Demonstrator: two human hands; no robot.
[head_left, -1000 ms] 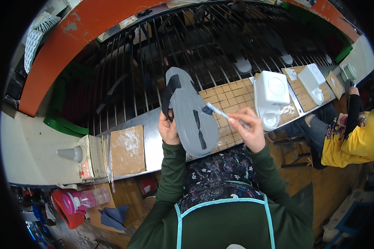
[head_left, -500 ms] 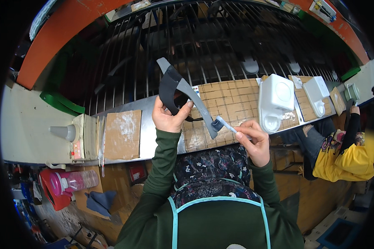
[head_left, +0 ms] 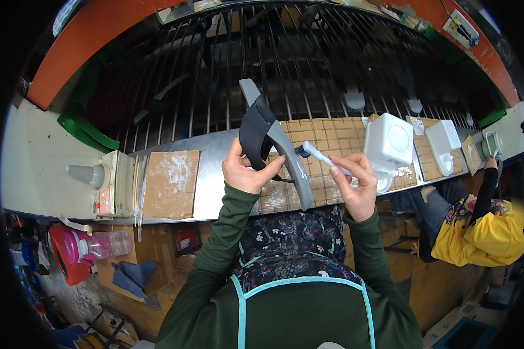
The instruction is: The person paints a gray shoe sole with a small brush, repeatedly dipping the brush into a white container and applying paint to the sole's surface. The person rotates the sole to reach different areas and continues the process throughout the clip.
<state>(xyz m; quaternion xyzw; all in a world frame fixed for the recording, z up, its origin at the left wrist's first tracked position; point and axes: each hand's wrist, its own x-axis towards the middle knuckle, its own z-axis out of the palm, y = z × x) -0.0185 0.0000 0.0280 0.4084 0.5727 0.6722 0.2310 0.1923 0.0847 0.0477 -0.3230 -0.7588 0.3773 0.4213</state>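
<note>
One sandal [head_left: 298,168], one brush [head_left: 318,153], two white containers [head_left: 385,139]

wearer's hands: two (left hand [head_left: 243,171], right hand [head_left: 358,187]) | held sandal [head_left: 280,138]: one | brush [head_left: 318,153]: one | white plastic containers [head_left: 388,138]: two | white-smeared cardboard sheet [head_left: 170,185]: one | grey cone [head_left: 85,173]: one | pink-lidded clear bottle [head_left: 109,245]: one | blue cloth [head_left: 133,277]: one | co-worker in yellow [head_left: 477,235]: one | bench [head_left: 213,180]: one | pale rounded ends [head_left: 354,101], dim: at least three

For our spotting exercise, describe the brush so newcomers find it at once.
Start at the silvery workbench; find the right hand near its front edge. It pinches the brush: slim and pale with a dark head, unlike the grey sandal in the left hand.
</note>
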